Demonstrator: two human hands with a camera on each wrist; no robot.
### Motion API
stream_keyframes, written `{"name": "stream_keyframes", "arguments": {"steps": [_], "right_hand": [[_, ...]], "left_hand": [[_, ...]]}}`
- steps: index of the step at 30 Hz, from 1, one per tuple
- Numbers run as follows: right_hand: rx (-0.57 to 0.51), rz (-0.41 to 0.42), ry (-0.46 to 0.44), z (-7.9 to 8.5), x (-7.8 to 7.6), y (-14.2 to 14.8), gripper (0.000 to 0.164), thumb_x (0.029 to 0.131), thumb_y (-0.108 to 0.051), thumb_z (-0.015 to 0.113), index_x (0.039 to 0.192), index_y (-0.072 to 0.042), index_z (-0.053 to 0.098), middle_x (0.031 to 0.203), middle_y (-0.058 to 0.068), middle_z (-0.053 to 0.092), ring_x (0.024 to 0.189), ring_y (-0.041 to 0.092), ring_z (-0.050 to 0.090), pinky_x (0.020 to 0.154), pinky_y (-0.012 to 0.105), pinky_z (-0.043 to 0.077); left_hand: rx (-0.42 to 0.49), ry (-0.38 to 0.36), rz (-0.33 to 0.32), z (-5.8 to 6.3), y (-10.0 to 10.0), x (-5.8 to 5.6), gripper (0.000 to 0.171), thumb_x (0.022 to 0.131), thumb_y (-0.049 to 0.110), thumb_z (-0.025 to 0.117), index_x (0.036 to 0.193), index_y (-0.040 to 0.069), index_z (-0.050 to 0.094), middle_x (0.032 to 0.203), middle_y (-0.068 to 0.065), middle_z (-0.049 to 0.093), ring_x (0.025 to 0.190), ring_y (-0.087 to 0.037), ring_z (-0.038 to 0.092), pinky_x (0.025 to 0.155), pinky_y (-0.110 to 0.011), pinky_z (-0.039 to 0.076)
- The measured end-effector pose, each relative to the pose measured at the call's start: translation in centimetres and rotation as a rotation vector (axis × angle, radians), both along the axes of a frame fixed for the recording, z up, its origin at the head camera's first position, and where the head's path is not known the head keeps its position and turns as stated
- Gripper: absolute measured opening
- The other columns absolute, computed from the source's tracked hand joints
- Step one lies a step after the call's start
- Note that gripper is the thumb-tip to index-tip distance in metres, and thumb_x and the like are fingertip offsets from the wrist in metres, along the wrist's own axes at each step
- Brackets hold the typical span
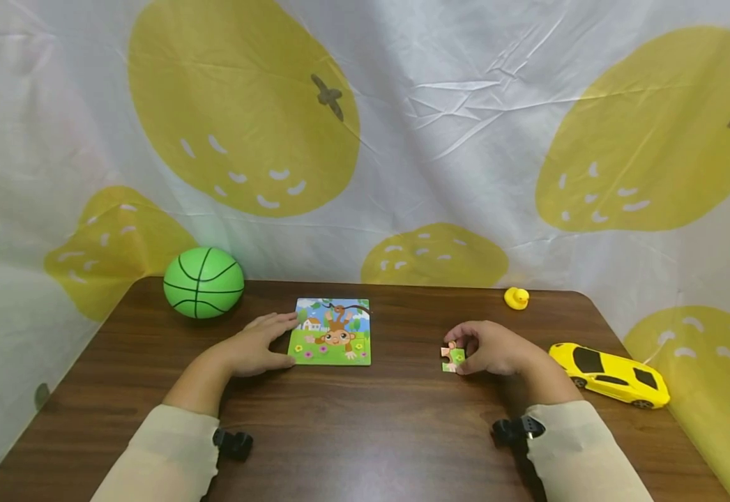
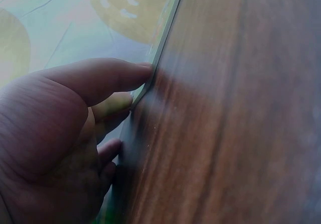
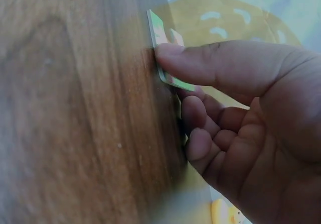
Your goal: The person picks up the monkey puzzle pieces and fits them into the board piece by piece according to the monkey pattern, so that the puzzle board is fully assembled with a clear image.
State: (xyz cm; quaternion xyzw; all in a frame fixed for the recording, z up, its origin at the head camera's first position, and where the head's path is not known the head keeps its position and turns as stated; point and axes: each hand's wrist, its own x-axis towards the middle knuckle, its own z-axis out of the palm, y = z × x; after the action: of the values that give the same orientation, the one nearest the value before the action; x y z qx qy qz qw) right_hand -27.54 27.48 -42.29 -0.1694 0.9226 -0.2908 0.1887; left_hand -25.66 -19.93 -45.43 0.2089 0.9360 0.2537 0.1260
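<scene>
A square monkey picture puzzle (image 1: pixel 333 333) lies flat on the brown table. My left hand (image 1: pixel 254 348) rests at its left side, fingers extended and spread from the thumb. In the left wrist view, that thumb (image 2: pixel 120 73) touches the puzzle's near edge. To the right, my right hand (image 1: pixel 493 348) pinches a small green and pink puzzle piece (image 1: pixel 457 356) with a rounded notch on its left side. The right wrist view shows the piece (image 3: pixel 157 27) low by the tabletop under the thumb, with the other fingers curled beneath.
A green ball (image 1: pixel 204 282) with black lines stands at the back left of the table (image 1: pixel 365 432). A yellow rubber duck (image 1: pixel 516 298) sits at the back right edge. Beside my right forearm is a yellow toy car (image 1: pixel 609 375). A lemon-printed curtain (image 1: pixel 452 174) hangs behind.
</scene>
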Motion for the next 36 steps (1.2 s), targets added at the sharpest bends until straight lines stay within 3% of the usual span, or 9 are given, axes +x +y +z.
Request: {"name": "stream_keyframes", "arguments": {"steps": [4,9,17,27,36], "right_hand": [[-0.003,-0.004,0.063,0.0,-0.1,-0.2,0.032,0.092,-0.012,0.083,0.123,-0.011,0.077,0.102,0.002,0.072,0.092,0.017,0.062,0.078,0.029,0.054],[-0.077,-0.022,0.052,0.1,-0.1,-1.4,0.025,0.099,-0.013,0.075,0.124,-0.011,0.078,0.099,0.003,0.074,0.081,0.015,0.064,0.069,0.029,0.057],[-0.216,0.022,0.047,0.1,-0.4,-5.7,0.026,0.1,-0.012,0.074,0.126,-0.009,0.077,0.097,0.005,0.073,0.081,0.016,0.067,0.072,0.031,0.061],[-0.284,0.065,0.045,-0.2,-1.2,-11.6,0.029,0.101,-0.009,0.072,0.129,-0.007,0.076,0.099,0.006,0.074,0.083,0.017,0.071,0.077,0.041,0.065],[-0.311,0.107,0.021,-1.0,-1.9,-15.0,0.029,0.1,-0.009,0.073,0.129,-0.004,0.075,0.096,0.007,0.076,0.08,0.015,0.07,0.072,0.032,0.063]], "left_hand": [[-0.001,0.002,0.0,-0.1,0.0,0.0,0.082,0.097,0.041,0.073,0.165,0.007,0.041,0.176,-0.012,0.033,0.165,-0.049,0.018,0.132,-0.07,0.017],[0.001,0.0,-0.001,0.0,0.1,0.1,0.082,0.097,0.04,0.073,0.165,0.007,0.041,0.176,-0.012,0.032,0.165,-0.049,0.018,0.132,-0.071,0.017],[0.004,0.004,-0.004,0.0,0.1,0.2,0.082,0.097,0.04,0.073,0.165,0.006,0.041,0.176,-0.013,0.033,0.164,-0.049,0.018,0.132,-0.07,0.017],[0.003,0.007,0.001,-0.1,0.1,0.1,0.082,0.097,0.041,0.073,0.165,0.008,0.041,0.176,-0.011,0.033,0.165,-0.049,0.018,0.132,-0.07,0.017],[0.003,-0.003,0.006,0.1,0.1,0.1,0.083,0.097,0.041,0.073,0.165,0.008,0.041,0.177,-0.011,0.032,0.165,-0.049,0.017,0.132,-0.07,0.017]]}}
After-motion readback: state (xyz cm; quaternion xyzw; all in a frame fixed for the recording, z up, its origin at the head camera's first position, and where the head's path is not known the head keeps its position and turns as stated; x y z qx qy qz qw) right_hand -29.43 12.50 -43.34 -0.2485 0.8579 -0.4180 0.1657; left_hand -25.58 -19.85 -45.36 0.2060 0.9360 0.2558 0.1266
